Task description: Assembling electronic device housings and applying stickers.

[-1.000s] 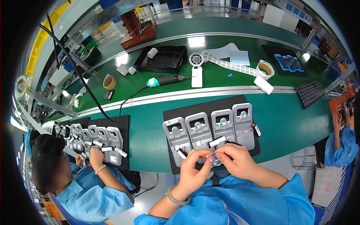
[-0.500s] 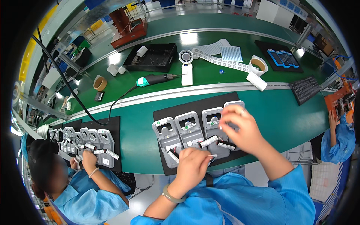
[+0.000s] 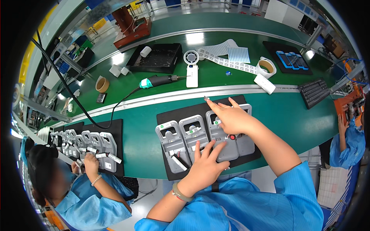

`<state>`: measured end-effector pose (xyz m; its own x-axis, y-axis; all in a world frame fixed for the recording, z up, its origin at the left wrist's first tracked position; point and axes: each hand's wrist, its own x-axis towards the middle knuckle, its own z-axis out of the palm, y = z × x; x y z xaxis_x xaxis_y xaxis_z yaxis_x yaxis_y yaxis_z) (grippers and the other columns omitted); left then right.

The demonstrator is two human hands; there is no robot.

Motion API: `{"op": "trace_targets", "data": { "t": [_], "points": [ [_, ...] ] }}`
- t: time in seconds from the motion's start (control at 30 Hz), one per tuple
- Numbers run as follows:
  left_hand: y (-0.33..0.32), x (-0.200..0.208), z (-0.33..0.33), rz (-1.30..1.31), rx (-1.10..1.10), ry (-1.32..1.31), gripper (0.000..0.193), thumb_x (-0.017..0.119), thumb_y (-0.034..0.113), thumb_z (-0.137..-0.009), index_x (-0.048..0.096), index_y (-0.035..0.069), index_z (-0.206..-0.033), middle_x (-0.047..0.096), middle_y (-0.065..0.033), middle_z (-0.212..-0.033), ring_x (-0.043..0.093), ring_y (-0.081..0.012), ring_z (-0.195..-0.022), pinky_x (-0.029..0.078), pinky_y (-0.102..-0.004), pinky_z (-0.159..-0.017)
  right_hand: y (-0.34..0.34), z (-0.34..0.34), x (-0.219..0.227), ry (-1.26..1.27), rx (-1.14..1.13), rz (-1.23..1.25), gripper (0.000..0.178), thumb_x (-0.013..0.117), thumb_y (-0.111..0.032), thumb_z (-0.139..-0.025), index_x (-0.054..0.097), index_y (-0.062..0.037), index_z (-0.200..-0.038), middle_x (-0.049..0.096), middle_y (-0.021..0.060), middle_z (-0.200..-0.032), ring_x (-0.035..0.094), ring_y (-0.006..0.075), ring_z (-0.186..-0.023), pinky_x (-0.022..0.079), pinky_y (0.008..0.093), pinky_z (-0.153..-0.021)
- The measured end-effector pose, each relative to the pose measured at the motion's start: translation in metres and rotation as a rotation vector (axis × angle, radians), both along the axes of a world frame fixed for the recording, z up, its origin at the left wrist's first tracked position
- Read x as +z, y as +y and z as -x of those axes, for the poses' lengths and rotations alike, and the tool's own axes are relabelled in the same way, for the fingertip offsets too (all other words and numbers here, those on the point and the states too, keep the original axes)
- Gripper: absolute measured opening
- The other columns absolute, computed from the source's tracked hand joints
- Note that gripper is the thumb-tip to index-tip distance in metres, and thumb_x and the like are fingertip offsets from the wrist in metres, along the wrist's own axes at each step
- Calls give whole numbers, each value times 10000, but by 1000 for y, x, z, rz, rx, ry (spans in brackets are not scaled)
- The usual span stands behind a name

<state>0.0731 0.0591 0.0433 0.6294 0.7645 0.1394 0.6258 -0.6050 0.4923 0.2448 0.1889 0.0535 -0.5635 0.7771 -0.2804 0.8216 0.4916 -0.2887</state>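
Observation:
Several grey plastic housings (image 3: 170, 145) with handle-like openings lie side by side on a black mat (image 3: 163, 118). My left hand (image 3: 204, 167) is open, its fingers spread over the lower part of the middle housings. Above the housings on the right, my right hand (image 3: 230, 118) is open with fingers stretched. A small greyish piece (image 3: 206, 98) appears at its index fingertip; its kind is too small to tell. A white cylindrical battery pack (image 3: 178, 164) with wires rests tilted in the leftmost housing. Beneath my right wrist shows a red round end (image 3: 232, 137); the rest is hidden.
Beyond the metal rail (image 3: 146, 97) lie a green-black electric screwdriver (image 3: 158, 81), a small white fan (image 3: 191, 69), a black tray (image 3: 155, 58), label strips (image 3: 231, 63), a tape roll (image 3: 266, 67) and a keyboard (image 3: 314, 92). A co-worker's hand (image 3: 91, 163) works at similar housings on the left.
My right hand has moved left and up, its fingers now stretched out. My left hand has opened from a pinch and spread over the housings. The middle battery packs are no longer in plain view.

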Motion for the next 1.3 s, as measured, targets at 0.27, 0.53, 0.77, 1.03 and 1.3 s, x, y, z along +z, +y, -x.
{"op": "trace_targets", "data": {
  "t": [0.27, 0.53, 0.77, 1.03, 1.3],
  "points": [
    [-2, -17, -4, -365, 15, 21, 94, 645, 189, -744, 613, 202, -831, 524, -90, -1292, 496, -391, -1183, 400, -546, -981, -26, -1, -7, 423, -229, -110, 178, 715, -144, -747, 686, -87, -913, 534, 149, -1323, 425, 296, -1303, 142, 512, -1150],
    [8, -13, -7, -432, 26, 26, 99, 634, 177, -762, 595, 188, -852, 534, -106, -1275, 520, -374, -1152, 429, -507, -917, -28, 10, -5, 208, -341, -25, 70, 729, -182, -733, 708, -123, -700, 595, 63, -1216, 496, 255, -1194, 81, 520, -1144],
    [7, -13, -7, -445, 40, 25, 93, 639, 160, -749, 588, 190, -820, 542, -87, -1287, 526, -357, -1159, 428, -496, -917, -30, 18, -16, 214, -355, -158, 67, 710, -132, -693, 707, -142, -626, 582, 52, -1093, 502, 236, -1129, 99, 559, -1134],
    [7, -12, -6, -434, 37, 14, 98, 640, 150, -749, 588, 190, -822, 543, -77, -1288, 527, -360, -1166, 433, -503, -908, -30, 21, -13, 173, -369, -143, 51, 707, -147, -708, 722, -135, -661, 569, 53, -1097, 488, 234, -1144, 102, 554, -1135],
    [7, -14, -6, -441, 36, 12, 95, 639, 152, -756, 589, 193, -825, 542, -74, -1282, 530, -358, -1163, 429, -503, -912, -31, 22, -11, 150, -377, -149, 67, 693, -151, -721, 737, -106, -746, 565, 56, -1086, 489, 239, -1135, 126, 542, -1133]
  ]
}}
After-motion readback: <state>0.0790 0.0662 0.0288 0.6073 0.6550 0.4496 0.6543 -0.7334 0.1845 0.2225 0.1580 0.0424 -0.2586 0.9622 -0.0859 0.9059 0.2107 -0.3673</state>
